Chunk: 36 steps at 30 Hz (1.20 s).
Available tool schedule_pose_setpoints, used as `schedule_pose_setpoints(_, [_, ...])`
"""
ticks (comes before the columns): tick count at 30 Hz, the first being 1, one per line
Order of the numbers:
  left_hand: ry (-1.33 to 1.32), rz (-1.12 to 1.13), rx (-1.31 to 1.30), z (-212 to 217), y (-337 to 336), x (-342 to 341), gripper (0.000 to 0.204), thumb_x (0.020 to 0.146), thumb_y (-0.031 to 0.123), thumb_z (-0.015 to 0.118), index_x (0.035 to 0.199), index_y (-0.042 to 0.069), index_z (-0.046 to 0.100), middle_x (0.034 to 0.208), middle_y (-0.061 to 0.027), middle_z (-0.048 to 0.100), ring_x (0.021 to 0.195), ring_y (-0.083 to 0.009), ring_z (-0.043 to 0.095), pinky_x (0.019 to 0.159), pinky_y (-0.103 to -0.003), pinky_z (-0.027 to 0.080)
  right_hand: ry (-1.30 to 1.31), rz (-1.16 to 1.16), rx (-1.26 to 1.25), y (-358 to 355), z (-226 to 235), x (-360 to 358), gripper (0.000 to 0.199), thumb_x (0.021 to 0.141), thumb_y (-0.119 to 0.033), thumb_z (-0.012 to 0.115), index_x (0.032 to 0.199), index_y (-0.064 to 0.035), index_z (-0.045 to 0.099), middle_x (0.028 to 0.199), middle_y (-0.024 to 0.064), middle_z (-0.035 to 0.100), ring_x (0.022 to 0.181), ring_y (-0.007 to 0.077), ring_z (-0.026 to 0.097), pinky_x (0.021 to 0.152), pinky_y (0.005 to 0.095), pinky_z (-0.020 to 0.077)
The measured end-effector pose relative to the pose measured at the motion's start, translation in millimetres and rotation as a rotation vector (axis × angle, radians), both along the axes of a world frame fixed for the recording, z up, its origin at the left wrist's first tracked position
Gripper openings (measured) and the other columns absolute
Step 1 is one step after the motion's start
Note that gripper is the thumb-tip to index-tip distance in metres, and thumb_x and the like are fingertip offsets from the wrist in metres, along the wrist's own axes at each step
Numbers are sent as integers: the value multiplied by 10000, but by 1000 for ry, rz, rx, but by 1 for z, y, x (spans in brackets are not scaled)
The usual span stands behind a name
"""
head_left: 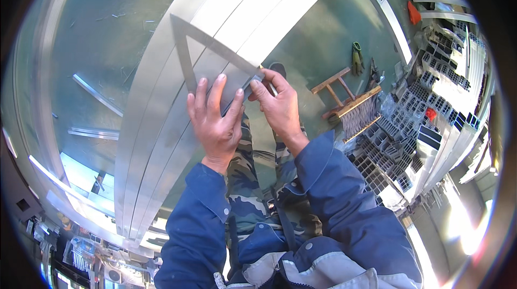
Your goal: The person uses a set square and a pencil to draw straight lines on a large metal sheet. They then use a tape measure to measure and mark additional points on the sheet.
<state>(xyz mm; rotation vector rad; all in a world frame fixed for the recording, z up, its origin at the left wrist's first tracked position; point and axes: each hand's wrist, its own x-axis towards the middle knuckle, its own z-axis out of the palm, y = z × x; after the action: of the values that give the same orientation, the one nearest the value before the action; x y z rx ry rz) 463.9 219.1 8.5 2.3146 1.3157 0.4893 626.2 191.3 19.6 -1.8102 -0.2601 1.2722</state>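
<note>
A metal triangle square (186, 54) lies on several long, bright metal profiles (156, 89) placed side by side in front of me. My left hand (216, 119) presses down on the square's near side, its fingers spread over it and hiding part of that side. At the square's right corner, my right hand (277, 100) pinches a thin pencil-like stick (273, 88). Its tip is by the profile edge, and the fingers cover much of it.
A small wooden stool (344, 95) and a green glove (357, 58) are on the green floor to the right. Beyond them rise stacked hollow profiles (414, 100). Short metal offcuts (97, 95) lie on the left. My legs stand close to the profiles.
</note>
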Motion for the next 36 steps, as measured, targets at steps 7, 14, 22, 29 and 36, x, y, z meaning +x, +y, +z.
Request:
schedule_pose_setpoints(7, [-9,-2,6,-4,12,20,355,942,248,829,1291,306,841,1629,-40,616,1568,-394,464,1299,-608,273,13,4,-13,18,3,26,338,1097,-188,755,1336,49,724,980,27,773,821,74,724,708,247,561])
schedule_pose_setpoints(14, [-5,-34,0,5,18,26,377,929,195,856,1305,229,846,1615,-94,629,1551,-424,475,1281,-586,297,59,-28,0,19,3,33,318,1099,-199,759,1306,41,737,987,26,774,816,73,721,712,238,556])
schedule_pose_setpoints(22, [11,-27,3,6,17,27,384,915,179,866,1295,222,850,1608,-94,632,1551,-429,467,1285,-592,292,109,-68,28,22,5,34,289,1092,-178,768,1288,33,744,1023,20,772,810,76,718,723,237,565])
schedule_pose_setpoints(29, [17,-28,2,5,18,28,400,902,181,880,1297,237,851,1608,-79,631,1549,-425,471,1290,-592,288,114,-63,5,23,5,37,285,1085,-181,780,1280,25,751,1014,16,776,811,70,724,693,234,553])
schedule_pose_setpoints(36, [23,-23,-5,7,18,31,392,910,190,878,1297,241,852,1607,-78,630,1548,-418,468,1289,-589,290,110,-49,14,22,4,39,269,1086,-181,781,1257,25,754,993,11,769,806,67,718,697,232,554])
